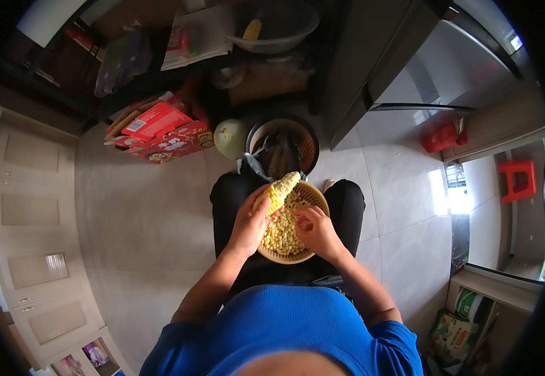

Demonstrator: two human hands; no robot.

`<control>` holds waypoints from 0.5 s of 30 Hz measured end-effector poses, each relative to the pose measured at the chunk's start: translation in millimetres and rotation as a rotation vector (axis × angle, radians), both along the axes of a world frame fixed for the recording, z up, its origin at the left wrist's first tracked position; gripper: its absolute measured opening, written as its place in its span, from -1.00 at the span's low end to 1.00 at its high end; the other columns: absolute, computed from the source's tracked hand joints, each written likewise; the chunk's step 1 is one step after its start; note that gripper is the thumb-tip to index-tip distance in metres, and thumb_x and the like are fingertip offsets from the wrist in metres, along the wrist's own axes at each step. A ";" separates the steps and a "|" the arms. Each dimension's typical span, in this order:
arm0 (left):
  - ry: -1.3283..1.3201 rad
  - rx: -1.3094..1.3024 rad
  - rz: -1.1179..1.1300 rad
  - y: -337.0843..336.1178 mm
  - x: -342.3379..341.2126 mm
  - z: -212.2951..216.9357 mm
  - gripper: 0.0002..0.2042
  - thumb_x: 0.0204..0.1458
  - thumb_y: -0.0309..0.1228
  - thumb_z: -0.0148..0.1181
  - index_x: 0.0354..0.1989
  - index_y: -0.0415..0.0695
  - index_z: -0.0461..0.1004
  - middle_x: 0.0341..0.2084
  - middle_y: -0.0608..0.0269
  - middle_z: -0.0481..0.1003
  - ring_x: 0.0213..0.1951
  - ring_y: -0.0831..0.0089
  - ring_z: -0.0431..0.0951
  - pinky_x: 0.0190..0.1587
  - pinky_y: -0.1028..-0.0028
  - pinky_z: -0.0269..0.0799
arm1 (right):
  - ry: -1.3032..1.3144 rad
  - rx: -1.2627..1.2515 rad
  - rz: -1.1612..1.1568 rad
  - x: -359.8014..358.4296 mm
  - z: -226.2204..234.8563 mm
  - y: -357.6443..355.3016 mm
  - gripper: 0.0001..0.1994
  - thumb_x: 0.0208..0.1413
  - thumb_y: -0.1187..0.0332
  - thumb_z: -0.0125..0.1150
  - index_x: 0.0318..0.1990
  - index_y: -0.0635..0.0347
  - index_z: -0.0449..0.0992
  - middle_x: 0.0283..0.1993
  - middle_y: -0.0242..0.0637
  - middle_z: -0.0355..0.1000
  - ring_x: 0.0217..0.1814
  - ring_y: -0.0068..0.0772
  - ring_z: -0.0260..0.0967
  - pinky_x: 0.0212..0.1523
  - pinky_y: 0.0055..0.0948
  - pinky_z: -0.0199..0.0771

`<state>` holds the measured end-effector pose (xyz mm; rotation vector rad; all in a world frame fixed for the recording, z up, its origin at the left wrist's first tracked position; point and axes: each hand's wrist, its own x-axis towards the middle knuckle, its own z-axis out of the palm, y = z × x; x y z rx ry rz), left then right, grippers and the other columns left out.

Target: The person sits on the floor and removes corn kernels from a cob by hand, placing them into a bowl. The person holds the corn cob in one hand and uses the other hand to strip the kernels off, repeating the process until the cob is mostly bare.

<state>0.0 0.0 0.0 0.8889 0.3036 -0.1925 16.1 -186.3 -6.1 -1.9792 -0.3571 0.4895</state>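
Okay, the corn cob point(277, 193) is in the left hand point(247, 224), above the 11 o'clock side of the round tan ribbed basket point(315, 195). Long axis slants, 8 o'clock to 2 o'clock; narrow end points to about 2 o'clock, away from the person, thick end sits in the palm toward 8. Narrow end is pale and rough, the lower part yellow with rows of kernels showing. Left fingers are clamped around the lower part, coming in from 9 o'clock.

Right hand point(320, 234) is at the basket's 3 to 4 o'clock side, over the loose corn kernels point(280, 237), clear of the cob. Thumb and finger curl into a ring; cannot tell if kernels are pinched there. Hands are apart from each other. Loose kernels, yellow and whitish, cover the basket's bottom.

Basket sits between black-trousered legs point(351, 207), just in front of the blue top point(297, 319). At 12 o'clock, close by: round bin point(309, 148) with a dark plastic bag point(282, 156) inside. Pale green melon point(231, 140) at 11, just beside the bin. Red carton point(171, 135) at 10. Farther out at 12, clear plastic bowl point(285, 41) on a shelf, holding a yellow corn piece point(253, 29). Red stool point(516, 180) between 2 and 3, well apart.
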 end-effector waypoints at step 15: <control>-0.354 0.512 -0.110 -10.8 -1.8 27.7 -0.51 0.09 -0.50 0.09 0.18 -0.33 0.11 0.04 0.12 0.30 0.05 0.49 0.32 0.11 0.51 0.23 | 0.389 0.727 -0.226 21.3 38.5 15.7 -0.52 0.05 0.58 0.12 0.10 0.32 0.09 -0.06 -0.16 0.28 0.00 -0.42 0.33 -0.04 -0.50 0.38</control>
